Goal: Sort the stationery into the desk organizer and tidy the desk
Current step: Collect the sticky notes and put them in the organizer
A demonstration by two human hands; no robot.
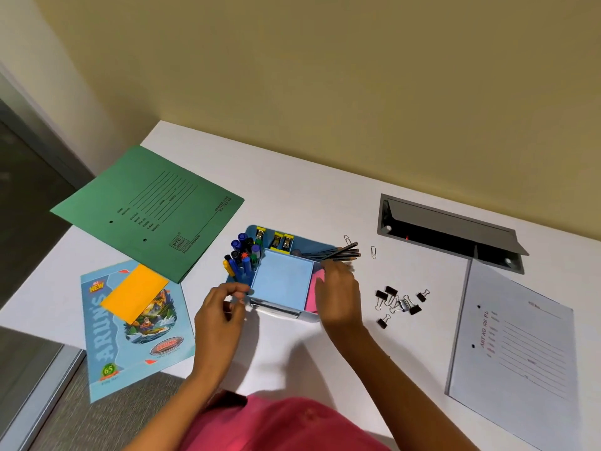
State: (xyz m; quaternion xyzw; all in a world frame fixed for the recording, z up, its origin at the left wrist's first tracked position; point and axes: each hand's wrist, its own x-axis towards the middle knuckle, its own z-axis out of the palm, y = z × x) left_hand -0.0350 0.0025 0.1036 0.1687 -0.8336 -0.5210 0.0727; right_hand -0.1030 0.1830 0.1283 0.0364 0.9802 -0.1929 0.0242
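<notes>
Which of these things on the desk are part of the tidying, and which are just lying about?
In the job: organizer, pencils, binder clips, paper clips, left hand, right hand.
Lying about for now: green folder, notebook, orange sheet, white folder, cable hatch.

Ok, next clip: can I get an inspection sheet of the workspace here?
Surface: white desk, open cable hatch at back right.
Job's things: blue organizer holding pens, staplers, pencils, blue pad, pink pad; binder clips and two paper clips loose on its right.
Clutter: green folder, notebook under orange paper, pale folder.
Hands: left hand curled at organizer's front-left corner; right hand at the pencils; grips unclear.
Cables: nothing seen.
Surroundings: beige wall, grey floor left.
</notes>
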